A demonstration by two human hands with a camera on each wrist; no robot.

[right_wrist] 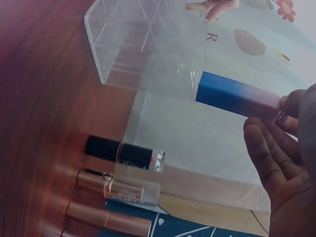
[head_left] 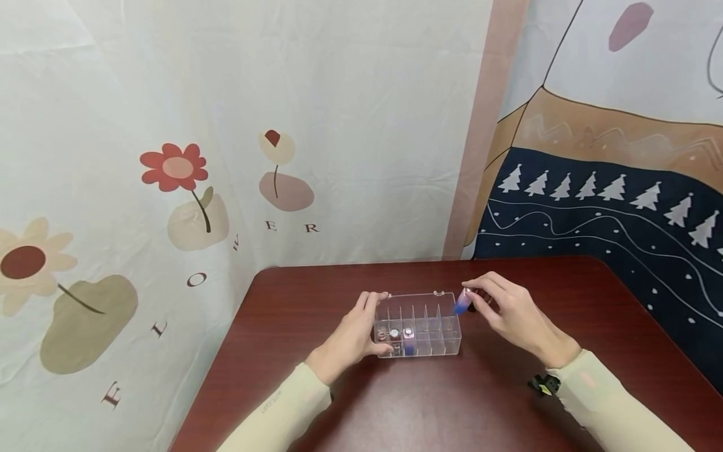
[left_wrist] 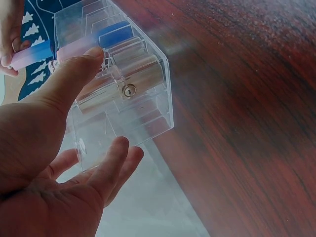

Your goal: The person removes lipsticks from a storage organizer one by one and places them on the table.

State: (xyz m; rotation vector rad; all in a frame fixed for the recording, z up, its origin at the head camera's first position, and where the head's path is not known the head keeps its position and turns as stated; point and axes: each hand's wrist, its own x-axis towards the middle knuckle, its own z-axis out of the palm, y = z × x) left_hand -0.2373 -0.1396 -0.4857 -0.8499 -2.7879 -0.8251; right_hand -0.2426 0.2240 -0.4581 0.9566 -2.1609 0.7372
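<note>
My right hand (head_left: 514, 317) pinches a lipstick tube (right_wrist: 237, 96), fading from pink to blue, by its pink end. The tube tilts beside the right back corner of a clear divided box (head_left: 446, 346), its blue end pointing down and left. My left hand (head_left: 353, 329) grips the box's left end, thumb (left_wrist: 81, 69) at the front and fingers behind. Inside the left compartments stand a second pink-and-blue tube (head_left: 409, 342) and clear-topped tubes (head_left: 394, 333). Compartments farther right show bare dividers.
Beyond the box's right end, a black lipstick (right_wrist: 133, 155), a rose-gold tube with a clear part (right_wrist: 123, 190) and a plain rose-gold tube (right_wrist: 108, 217) stand on the dark red table (head_left: 440, 402). A printed cloth (head_left: 361, 157) hangs behind the table.
</note>
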